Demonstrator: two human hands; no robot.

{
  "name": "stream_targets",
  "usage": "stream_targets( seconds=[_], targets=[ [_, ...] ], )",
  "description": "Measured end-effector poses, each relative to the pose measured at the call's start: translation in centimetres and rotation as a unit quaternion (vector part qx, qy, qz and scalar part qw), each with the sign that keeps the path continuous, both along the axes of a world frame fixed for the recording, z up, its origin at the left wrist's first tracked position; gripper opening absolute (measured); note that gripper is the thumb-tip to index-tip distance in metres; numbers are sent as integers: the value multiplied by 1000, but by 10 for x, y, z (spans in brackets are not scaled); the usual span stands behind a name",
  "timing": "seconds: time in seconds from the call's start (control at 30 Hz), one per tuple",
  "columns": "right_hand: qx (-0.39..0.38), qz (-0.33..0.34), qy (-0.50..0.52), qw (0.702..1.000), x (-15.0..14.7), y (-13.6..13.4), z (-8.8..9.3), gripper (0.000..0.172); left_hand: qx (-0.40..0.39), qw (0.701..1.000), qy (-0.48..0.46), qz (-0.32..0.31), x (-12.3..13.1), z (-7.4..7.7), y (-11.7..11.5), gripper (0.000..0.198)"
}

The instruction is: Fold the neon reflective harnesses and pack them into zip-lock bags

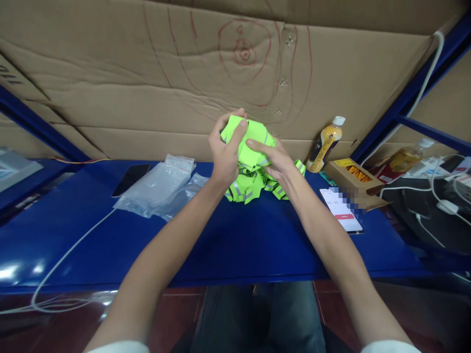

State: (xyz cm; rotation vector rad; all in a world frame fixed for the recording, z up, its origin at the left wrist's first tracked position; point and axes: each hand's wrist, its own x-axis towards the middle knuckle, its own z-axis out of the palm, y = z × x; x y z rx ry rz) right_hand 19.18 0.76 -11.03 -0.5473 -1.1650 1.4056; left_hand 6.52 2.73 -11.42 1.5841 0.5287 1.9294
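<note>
Above the blue table my left hand (225, 152) and my right hand (275, 157) are closed on a folded bundle of neon yellow-green reflective fabric (253, 132) with grey strips. My left thumb presses its near face, and the left fingers curl behind it. From the other side my right thumb lies across the front, while most of the right fingers are hidden. A loose pile of the same reflective fabric (245, 187) lies on the table just below my hands. Whether the bundle and the pile are joined cannot be made out.
Clear plastic bags (156, 186) and a dark phone (131, 179) lie left on the blue table (235, 245). At right are a yellow drink bottle (326, 144), an open cardboard box (355, 176) and a lit phone (342, 211). A cardboard wall (176, 113) stands behind.
</note>
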Motion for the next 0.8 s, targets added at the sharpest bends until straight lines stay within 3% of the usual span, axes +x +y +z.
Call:
stream_targets(
  seconds=[0.13, 0.27, 0.37, 0.47, 0.63, 0.73, 0.8],
  targets=[
    [-32, 15, 4, 999, -7, 0, -3, 63, 2, 995, -65, -77, 0, 7, -9, 40],
    [-44, 64, 11, 997, -15, -3, -6, 55, 29, 992, -107, -53, -2, 12, -14, 22],
    [-87, 99, 36, 991, -25, -11, -7, 52, 30, 992, -123, -16, -7, 12, -12, 23],
    [-102, 114, 43, 987, -32, -20, -6, 52, 49, 995, -82, 19, -10, 12, -11, 34],
    [-105, 87, 40, 990, -18, -38, -6, 51, 98, 995, 6, 22, -12, 8, -20, 34],
    [-109, 48, 39, 992, 0, -52, -15, 54, 75, 990, 105, 48, -16, -6, -33, 42],
    [-102, -2, 25, 994, 11, -62, -26, 56, 21, 989, 140, 36, -20, -22, -44, 46]
  ],
)
